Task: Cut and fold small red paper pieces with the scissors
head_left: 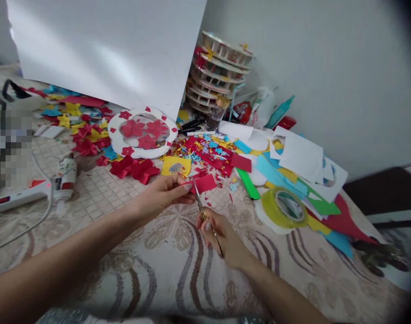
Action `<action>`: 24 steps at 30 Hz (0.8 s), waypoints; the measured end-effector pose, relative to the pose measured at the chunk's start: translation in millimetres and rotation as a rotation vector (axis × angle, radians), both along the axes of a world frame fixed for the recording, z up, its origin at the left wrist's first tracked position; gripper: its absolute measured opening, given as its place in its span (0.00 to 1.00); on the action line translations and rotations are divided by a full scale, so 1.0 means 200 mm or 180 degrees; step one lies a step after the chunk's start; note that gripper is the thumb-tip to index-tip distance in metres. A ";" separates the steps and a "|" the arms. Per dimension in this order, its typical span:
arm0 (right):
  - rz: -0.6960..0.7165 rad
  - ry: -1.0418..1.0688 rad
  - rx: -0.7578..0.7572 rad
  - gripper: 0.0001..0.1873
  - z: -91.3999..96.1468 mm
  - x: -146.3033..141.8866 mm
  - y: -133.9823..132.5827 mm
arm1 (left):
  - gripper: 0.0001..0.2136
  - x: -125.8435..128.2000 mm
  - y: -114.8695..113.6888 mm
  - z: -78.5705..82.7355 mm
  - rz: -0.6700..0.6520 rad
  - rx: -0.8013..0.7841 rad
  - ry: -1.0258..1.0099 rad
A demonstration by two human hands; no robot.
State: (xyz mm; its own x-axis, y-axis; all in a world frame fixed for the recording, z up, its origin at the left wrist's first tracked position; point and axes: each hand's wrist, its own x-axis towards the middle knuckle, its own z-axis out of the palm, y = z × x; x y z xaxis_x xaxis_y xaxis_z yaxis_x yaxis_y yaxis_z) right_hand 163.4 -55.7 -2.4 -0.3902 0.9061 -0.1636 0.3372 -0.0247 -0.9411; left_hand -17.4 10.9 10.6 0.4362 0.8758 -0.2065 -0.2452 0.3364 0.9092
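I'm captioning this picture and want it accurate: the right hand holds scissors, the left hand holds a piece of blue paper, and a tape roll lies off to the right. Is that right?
Not quite: the piece of paper in the left hand is red, as the head view shows. The right hand does hold scissors, and a tape roll lies off to the right.

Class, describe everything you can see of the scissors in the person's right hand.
The scissors look metallic, with silvery blades and gold-coloured handles. The right hand grips the handles and partly hides them. They slant, blades pointing away from the wearer and slightly left, over the patterned tablecloth. The blades are at the red paper, close to where the left hand pinches it. How far they are open is too small to tell.
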 end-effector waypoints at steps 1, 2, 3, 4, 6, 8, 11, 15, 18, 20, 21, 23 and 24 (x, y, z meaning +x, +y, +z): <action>-0.0001 0.0008 0.0000 0.29 0.00 0.00 0.00 | 0.08 0.00 0.00 0.00 0.0010 -0.0010 -0.0014; -0.0002 0.0010 0.0007 0.29 0.00 0.00 0.00 | 0.07 0.00 0.00 0.00 0.0013 -0.0016 -0.0029; -0.0001 0.0006 0.0017 0.29 0.00 0.00 0.00 | 0.07 0.00 0.00 0.00 0.0012 -0.0021 -0.0041; 0.0001 -0.0002 0.0026 0.29 -0.01 0.00 0.00 | 0.07 0.00 0.00 0.00 0.0003 -0.0027 -0.0046; -0.0002 -0.0016 0.0029 0.30 -0.01 0.00 0.00 | 0.07 0.00 0.00 0.00 -0.0031 -0.0044 -0.0045; 0.0002 -0.0017 0.0008 0.30 0.00 0.00 0.00 | 0.07 0.00 0.01 0.00 -0.0061 -0.0060 -0.0043; 0.0018 0.0002 -0.0024 0.30 0.00 0.00 0.00 | 0.08 0.00 0.01 0.00 -0.0056 -0.0071 -0.0036; 0.0024 0.0041 -0.0021 0.29 -0.02 0.00 -0.01 | 0.08 -0.01 0.00 0.00 -0.0041 -0.0070 -0.0034; 0.0017 0.0070 -0.0030 0.28 -0.02 0.00 -0.01 | 0.08 -0.01 0.00 0.00 -0.0030 -0.0070 -0.0034; 0.0004 0.0112 -0.0051 0.28 -0.03 0.00 -0.01 | 0.09 -0.01 0.00 0.00 -0.0015 -0.0070 -0.0020; -0.0003 0.0140 -0.0078 0.27 -0.03 -0.01 -0.01 | 0.09 -0.01 0.01 0.00 -0.0024 -0.0077 -0.0010; -0.0037 0.0208 -0.0162 0.27 -0.02 -0.01 -0.01 | 0.09 -0.01 0.01 0.00 -0.0065 -0.0092 -0.0005; -0.0065 0.0241 -0.0208 0.27 -0.02 -0.01 -0.01 | 0.09 -0.01 0.01 0.00 -0.0091 -0.0097 -0.0016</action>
